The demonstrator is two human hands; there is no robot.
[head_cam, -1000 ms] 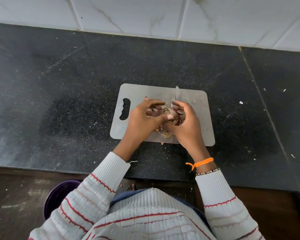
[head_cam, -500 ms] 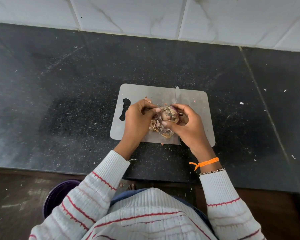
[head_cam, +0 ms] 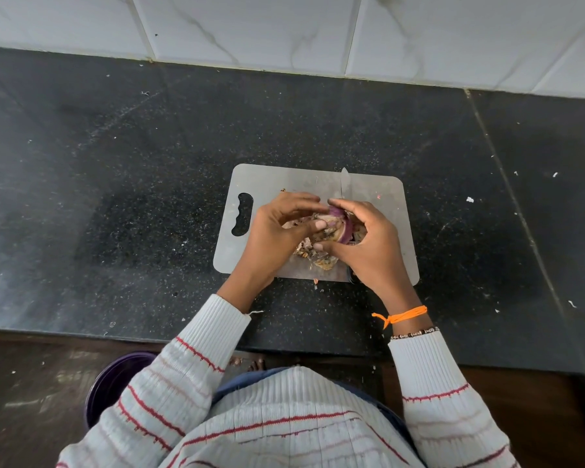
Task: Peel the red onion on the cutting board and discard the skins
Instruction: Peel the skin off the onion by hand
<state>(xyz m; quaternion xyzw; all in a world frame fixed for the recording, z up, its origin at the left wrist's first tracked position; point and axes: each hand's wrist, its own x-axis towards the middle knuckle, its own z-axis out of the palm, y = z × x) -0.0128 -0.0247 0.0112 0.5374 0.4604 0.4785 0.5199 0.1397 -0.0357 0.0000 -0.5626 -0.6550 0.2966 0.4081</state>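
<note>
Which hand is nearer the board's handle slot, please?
Left. The left hand sits just right of the slot; the right hand is beyond the onion, farther right.

Both forearms reached up from the lower middle of the frame, converging toward the centre. The left hand [head_cam: 277,231] sat just left of centre, back facing the camera, fingers curled over the top and thumb tip pointing right, pinching at the red onion [head_cam: 335,228]. The right hand [head_cam: 368,244] sat just right of centre, fingers arched over the far side, thumb tucked beneath toward the left, its grip closed around the same onion. The fingertips of the two hands nearly met. Ribbed striped sleeves covered both forearms; the right wrist carried an orange thread and a beaded band.
</note>
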